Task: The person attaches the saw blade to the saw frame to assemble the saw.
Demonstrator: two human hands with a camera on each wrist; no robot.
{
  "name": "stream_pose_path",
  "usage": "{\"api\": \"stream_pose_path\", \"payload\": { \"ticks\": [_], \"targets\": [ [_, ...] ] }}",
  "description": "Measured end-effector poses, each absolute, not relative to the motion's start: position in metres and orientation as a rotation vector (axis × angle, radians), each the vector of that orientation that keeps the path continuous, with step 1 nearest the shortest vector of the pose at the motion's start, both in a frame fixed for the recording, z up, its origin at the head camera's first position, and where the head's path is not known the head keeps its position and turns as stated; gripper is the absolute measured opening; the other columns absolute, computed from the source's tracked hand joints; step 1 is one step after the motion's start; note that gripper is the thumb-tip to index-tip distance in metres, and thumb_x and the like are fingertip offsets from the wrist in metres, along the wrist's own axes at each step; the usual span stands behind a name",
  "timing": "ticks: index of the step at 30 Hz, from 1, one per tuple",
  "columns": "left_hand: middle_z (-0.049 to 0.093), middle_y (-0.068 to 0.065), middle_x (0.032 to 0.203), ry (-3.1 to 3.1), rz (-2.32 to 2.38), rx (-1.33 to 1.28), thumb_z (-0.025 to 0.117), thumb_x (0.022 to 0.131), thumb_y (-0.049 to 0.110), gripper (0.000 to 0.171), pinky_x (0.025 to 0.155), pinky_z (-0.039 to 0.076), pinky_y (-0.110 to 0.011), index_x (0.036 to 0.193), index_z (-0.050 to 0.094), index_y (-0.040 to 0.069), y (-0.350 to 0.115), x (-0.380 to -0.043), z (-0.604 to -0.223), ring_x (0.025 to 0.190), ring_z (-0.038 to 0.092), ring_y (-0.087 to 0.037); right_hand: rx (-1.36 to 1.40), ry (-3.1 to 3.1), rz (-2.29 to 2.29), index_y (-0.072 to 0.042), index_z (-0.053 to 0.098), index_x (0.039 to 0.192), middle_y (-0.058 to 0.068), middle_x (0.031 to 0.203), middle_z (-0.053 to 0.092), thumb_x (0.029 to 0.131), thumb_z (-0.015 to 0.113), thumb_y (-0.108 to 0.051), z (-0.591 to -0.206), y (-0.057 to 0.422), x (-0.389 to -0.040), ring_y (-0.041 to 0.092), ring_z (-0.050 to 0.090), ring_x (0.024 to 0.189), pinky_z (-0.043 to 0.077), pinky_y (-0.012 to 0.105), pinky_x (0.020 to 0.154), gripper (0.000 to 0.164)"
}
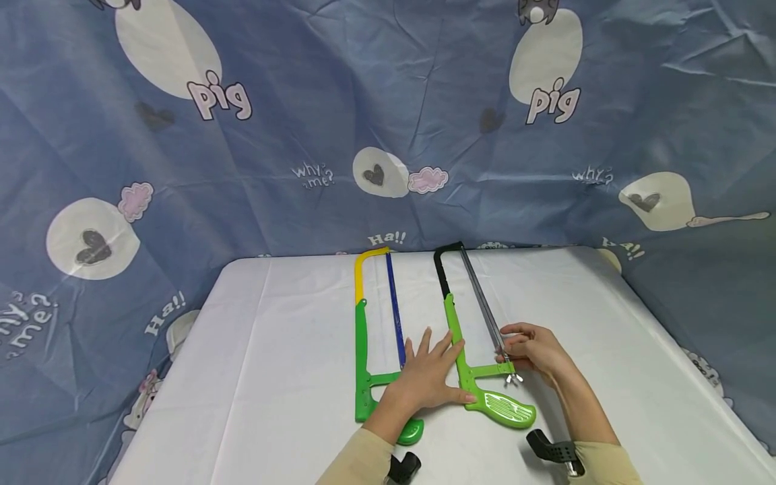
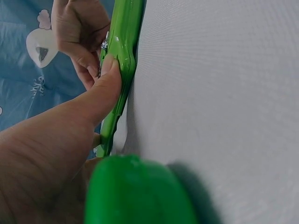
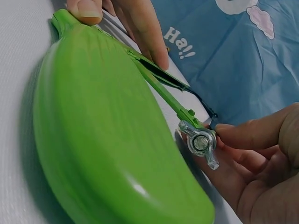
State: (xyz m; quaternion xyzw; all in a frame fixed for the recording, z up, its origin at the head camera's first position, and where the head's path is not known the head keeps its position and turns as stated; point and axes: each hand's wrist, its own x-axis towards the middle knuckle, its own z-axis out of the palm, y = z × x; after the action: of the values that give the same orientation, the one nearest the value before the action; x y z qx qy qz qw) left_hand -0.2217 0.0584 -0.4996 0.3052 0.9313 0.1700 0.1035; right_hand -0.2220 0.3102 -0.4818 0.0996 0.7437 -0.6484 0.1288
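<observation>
A light green hacksaw (image 1: 504, 409) with a black front frame lies flat on the white-covered table. My left hand (image 1: 424, 377) rests on its frame with fingers spread, the thumb touching the handle's neck. At the lower end of the grey blade (image 1: 480, 296), my right hand (image 1: 541, 349) pinches the blade between thumb and fingers, close to the wing nut (image 3: 201, 142). Part of that grip is hidden in the head view. Left of it lies a second hacksaw (image 1: 362, 343), darker green and yellow with a blue blade (image 1: 395, 303); my left hand and forearm cover some of it.
The white tablecloth (image 1: 291, 350) reaches back to a blue printed curtain (image 1: 291, 121), which also hangs along both sides. The top ends of both saws lie near the table's back edge. Black camera mounts sit at both wrists.
</observation>
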Motion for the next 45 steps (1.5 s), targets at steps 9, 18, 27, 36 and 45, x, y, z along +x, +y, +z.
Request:
{"api": "stream_pose_path", "payload": {
  "ticks": [9,18,27,36,45],
  "targets": [
    [0.021,-0.003,0.167,2.75,0.522,0.891,0.064,0.078,0.074,0.101,0.116,0.011,-0.073,0.159,0.026,0.027,0.057,-0.222,-0.497,0.155,0.008,-0.041,0.286,2.137,-1.913,0.012,0.042,0.141,0.01,0.097,0.066,0.097,0.051,0.005,-0.481,0.311,-0.223,0.021,0.076,0.086,0.062,0.033,0.079,0.046],
    [0.023,-0.004,0.167,2.764,0.529,0.907,0.065,0.078,0.074,0.101,0.116,0.012,-0.074,0.158,0.028,0.026,0.058,-0.222,-0.498,0.154,0.009,-0.042,0.269,2.146,-1.926,0.015,0.04,0.14,0.003,0.091,0.068,0.095,0.054,0.005,-0.481,0.313,-0.222,0.016,0.075,0.082,0.061,0.027,0.072,0.047],
    [0.022,-0.003,0.167,2.755,0.537,0.903,0.065,0.078,0.074,0.1,0.116,0.011,-0.074,0.158,0.028,0.026,0.057,-0.222,-0.498,0.154,0.009,-0.042,0.282,2.18,-1.881,0.015,0.041,0.139,0.009,0.094,0.062,0.096,0.05,0.008,-0.485,0.31,-0.221,0.02,0.075,0.084,0.062,0.032,0.078,0.044],
    [0.022,-0.004,0.167,2.751,0.541,0.902,0.065,0.078,0.073,0.1,0.116,0.011,-0.074,0.158,0.028,0.026,0.056,-0.219,-0.498,0.154,0.009,-0.042,0.225,2.281,-1.75,0.012,0.044,0.14,0.008,0.1,0.063,0.093,0.054,0.008,-0.489,0.315,-0.216,0.013,0.069,0.087,0.059,0.027,0.073,0.048],
    [0.022,-0.004,0.167,2.763,0.529,0.915,0.066,0.077,0.074,0.101,0.116,0.012,-0.074,0.158,0.028,0.026,0.058,-0.218,-0.5,0.154,0.01,-0.042,0.171,2.689,-1.32,0.004,0.064,0.101,0.007,0.078,0.064,0.088,0.07,-0.009,-0.473,0.306,-0.203,0.016,0.059,0.067,0.051,0.028,0.057,0.019]
  ]
}}
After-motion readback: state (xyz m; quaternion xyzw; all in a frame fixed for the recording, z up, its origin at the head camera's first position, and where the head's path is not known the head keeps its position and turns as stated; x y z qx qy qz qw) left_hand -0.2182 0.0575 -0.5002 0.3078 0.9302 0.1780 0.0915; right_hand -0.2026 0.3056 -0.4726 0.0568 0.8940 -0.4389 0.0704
